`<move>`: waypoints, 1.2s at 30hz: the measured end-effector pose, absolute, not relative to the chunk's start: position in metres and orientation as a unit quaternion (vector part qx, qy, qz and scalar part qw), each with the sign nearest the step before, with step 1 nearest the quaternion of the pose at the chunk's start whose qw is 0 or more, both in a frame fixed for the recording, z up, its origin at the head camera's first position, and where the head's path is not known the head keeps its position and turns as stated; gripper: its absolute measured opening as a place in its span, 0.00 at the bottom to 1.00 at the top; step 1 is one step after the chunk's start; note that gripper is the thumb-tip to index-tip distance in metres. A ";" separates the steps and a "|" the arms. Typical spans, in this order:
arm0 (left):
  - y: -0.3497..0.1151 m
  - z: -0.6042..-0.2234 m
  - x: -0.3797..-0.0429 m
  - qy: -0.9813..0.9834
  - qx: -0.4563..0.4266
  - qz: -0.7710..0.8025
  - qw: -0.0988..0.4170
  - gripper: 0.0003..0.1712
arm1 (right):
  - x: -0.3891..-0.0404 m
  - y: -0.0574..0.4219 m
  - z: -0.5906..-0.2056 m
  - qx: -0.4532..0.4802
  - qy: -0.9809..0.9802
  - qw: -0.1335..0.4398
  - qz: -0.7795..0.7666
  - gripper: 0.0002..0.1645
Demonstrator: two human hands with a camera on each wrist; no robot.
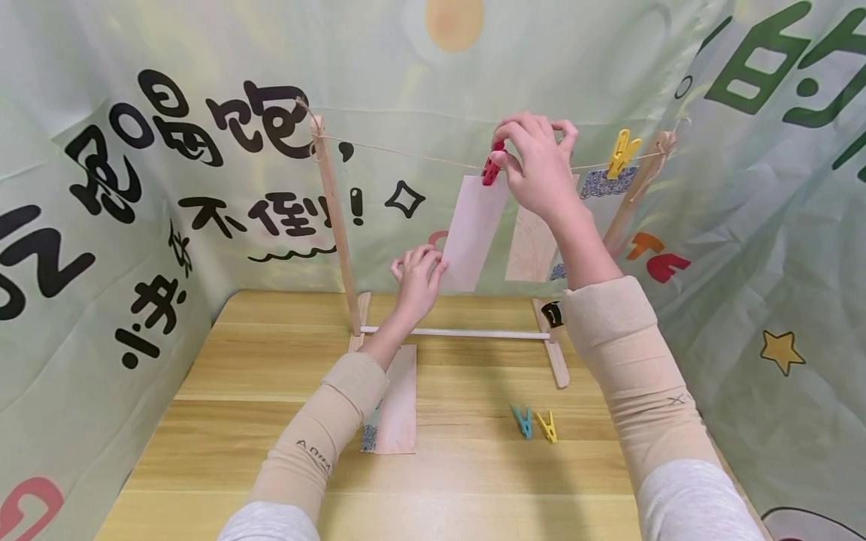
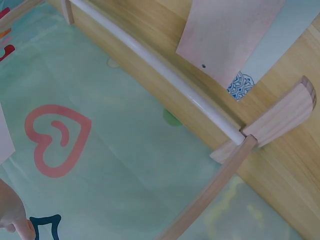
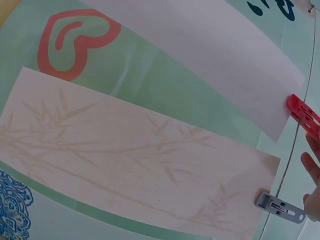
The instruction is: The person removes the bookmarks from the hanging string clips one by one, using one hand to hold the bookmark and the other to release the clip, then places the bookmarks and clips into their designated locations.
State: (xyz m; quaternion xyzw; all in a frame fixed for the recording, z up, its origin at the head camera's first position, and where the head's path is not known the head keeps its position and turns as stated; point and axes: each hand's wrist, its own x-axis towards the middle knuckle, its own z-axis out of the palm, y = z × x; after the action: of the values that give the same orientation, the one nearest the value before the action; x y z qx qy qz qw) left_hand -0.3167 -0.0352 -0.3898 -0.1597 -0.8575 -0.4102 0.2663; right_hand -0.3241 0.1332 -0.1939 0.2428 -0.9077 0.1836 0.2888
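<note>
**Blank paper strip (image 1: 476,233) found at the string, under a red clothespin (image 1: 492,164)**

Right hand (image 1: 537,161): thumb and fingers pinch the red clothespin, which sits across the string (image 1: 406,154) at the strip's top edge. The grip is high on the clothespin, presumably to work its spring.

Left hand (image 1: 418,282): fingers at the strip's lower left edge, likely to steady it; whether they pinch or merely touch, I cannot tell.

The strip hangs tilted, beside a bamboo-printed strip (image 3: 140,150) held by a grey clothespin (image 3: 280,207). Further right, a yellow clothespin (image 1: 621,154) holds a blue-patterned strip (image 1: 609,182).

Two wooden posts (image 1: 336,225) carry the string, and a white rod (image 1: 460,333) links their feet, apparently as a brace.

On the wooden table (image 1: 237,361), a teal clothespin (image 1: 522,423) and a second yellow one (image 1: 546,427) lie within reach, near overlapping strips (image 1: 397,406).
</note>
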 end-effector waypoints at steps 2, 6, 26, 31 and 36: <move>-0.035 -0.389 -0.316 -0.857 -0.158 -0.413 0.266 0.11 | -0.324 0.133 -0.195 0.240 -0.903 0.303 0.189 0.07; -0.036 -0.388 -0.316 -0.856 -0.153 -0.416 0.264 0.11 | -0.324 0.132 -0.196 0.243 -0.887 0.337 0.202 0.05; -0.038 -0.389 -0.314 -0.852 -0.150 -0.424 0.268 0.10 | -0.320 0.132 -0.193 0.230 -0.824 0.449 0.258 0.11; -0.039 -0.390 -0.312 -0.848 -0.152 -0.429 0.271 0.10 | -0.316 0.136 -0.194 0.225 -0.821 0.455 0.260 0.10; -0.041 -0.393 -0.310 -0.842 -0.159 -0.432 0.282 0.09 | -0.312 0.142 -0.198 0.235 -0.812 0.470 0.254 0.13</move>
State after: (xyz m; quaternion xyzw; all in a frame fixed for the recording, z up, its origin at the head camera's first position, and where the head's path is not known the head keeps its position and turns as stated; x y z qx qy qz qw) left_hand -0.3102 -0.0414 -0.3931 -0.1593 -0.8418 -0.4321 0.2817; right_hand -0.3122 0.1424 -0.1977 0.2352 -0.8119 0.2543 0.4700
